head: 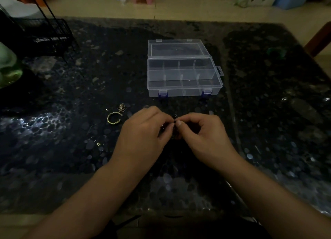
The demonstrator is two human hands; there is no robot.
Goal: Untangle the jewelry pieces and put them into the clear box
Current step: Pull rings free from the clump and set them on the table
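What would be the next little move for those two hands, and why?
Probably to keep teasing apart the small dark piece pinched between the left hand and the right hand. It is too dim to tell whether it is free yet. The clear box already stands open, and its compartments look empty, while a gold bangle waits on the table.

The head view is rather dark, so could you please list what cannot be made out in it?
- Dark piece pinched between left hand and right hand: fingers hide it.
- Small gold tangle beyond the gold ring: too small.
- Clear box contents: dim, seemingly empty.
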